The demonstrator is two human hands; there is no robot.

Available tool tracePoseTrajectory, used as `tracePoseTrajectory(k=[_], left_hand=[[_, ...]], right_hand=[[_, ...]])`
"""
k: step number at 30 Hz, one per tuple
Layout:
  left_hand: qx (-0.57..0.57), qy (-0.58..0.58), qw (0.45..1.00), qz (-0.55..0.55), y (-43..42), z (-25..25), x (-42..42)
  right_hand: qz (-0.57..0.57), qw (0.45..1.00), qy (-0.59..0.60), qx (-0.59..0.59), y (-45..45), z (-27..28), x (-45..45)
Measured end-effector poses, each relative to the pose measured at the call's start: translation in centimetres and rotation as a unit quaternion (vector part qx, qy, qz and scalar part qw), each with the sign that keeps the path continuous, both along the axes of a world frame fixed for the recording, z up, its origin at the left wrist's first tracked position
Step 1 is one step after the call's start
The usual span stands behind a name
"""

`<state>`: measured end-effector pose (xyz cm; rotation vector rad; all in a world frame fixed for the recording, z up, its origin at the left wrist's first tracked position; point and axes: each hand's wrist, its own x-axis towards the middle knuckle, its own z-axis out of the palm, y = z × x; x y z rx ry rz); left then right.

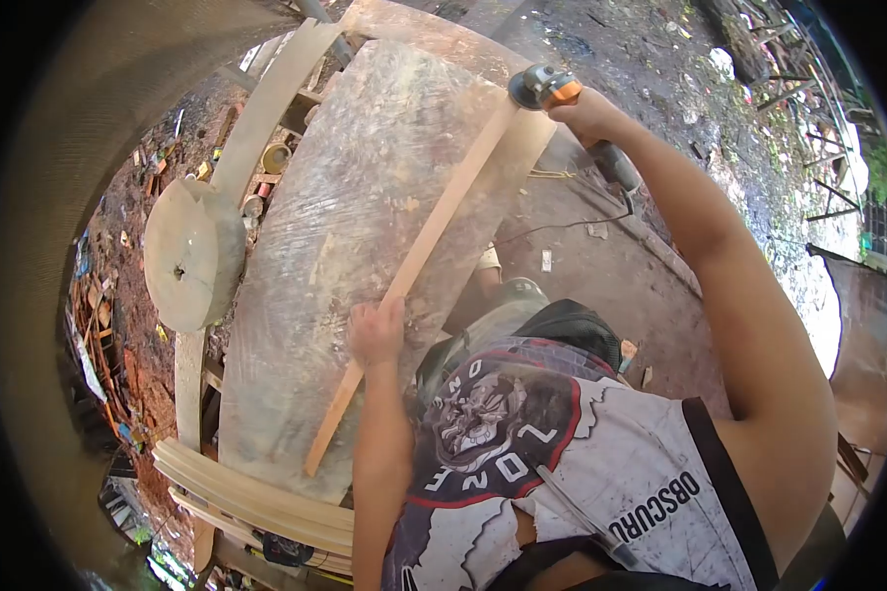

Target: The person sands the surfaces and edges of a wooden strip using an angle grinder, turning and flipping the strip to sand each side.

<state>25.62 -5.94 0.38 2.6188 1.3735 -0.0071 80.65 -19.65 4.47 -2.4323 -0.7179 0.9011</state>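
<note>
A long narrow wooden strip (450, 202) lies slantwise across a worn, dusty tabletop (350, 187). My left hand (376, 333) is closed around the strip at its nearer part, pressing it against the table. Out at the far right, my right hand (586, 113) grips an angle grinder (560, 91) with an orange and grey head. The grinder's round disc (525, 89) is at the strip's far end and seems to touch it. Its dark body (613, 165) reaches back under my forearm, and a thin cord trails from it.
A thick round disc (189, 254) with a centre hole stands left of the table, by a long plank (271, 123). Several stacked wooden strips (251, 497) lie at the near left. The cord (562, 229) runs over the dirt floor. Scattered debris covers the ground on both sides.
</note>
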Motion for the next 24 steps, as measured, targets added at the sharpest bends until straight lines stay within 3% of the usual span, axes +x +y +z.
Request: tracePoseTrajectory(k=[3, 5, 6, 8, 12, 14, 15, 18, 20, 21, 24], left_hand=[[-0.037, 0.013, 0.999, 0.014, 0.2, 1.0, -0.6], [-0.157, -0.141, 0.977, 0.031, 0.2, 2.4, -1.8], [-0.155, -0.14, 0.977, 0.036, 0.1, 2.4, -3.7], [-0.141, 0.073, 0.983, 0.094, -0.1, 2.3, -9.1], [-0.137, 0.11, 0.943, 0.284, -1.2, 1.9, -19.6], [-0.111, 0.084, 0.944, 0.299, -2.0, 2.5, -21.4], [-0.085, 0.063, 0.945, 0.31, -2.1, 2.7, -22.0], [-0.129, 0.15, 0.942, 0.269, -1.1, 0.7, -23.1], [-0.085, 0.127, 0.963, 0.22, -1.4, -2.3, -23.8], [-0.088, -0.02, 0.977, 0.192, -2.1, -0.9, -21.3], [0.014, -0.069, 0.984, 0.166, -2.6, -2.3, -15.0]], right_hand=[[-0.007, 1.0, -0.003, -0.008, -0.1, 1.1, -0.1], [0.01, 0.999, -0.017, 0.033, -0.2, 0.1, 0.3], [0.014, 0.999, -0.015, 0.034, 0.2, 1.5, -0.5], [-0.002, 0.996, 0.085, 0.008, 0.8, 4.4, -2.3], [0.034, 0.998, 0.049, 0.032, 0.7, 3.0, -5.1], [0.032, 0.999, 0.04, -0.01, 0.4, 1.7, -7.2], [0.045, 0.993, 0.089, 0.061, 0.3, 3.8, -9.6], [0.051, 0.989, 0.132, 0.045, 0.4, 5.7, -14.1], [0.082, 0.987, 0.125, 0.057, 0.2, 4.6, -16.4], [0.083, 0.987, 0.103, 0.087, 0.2, 3.2, -17.4], [0.112, 0.982, 0.129, 0.079, 1.8, 2.8, -21.7]])
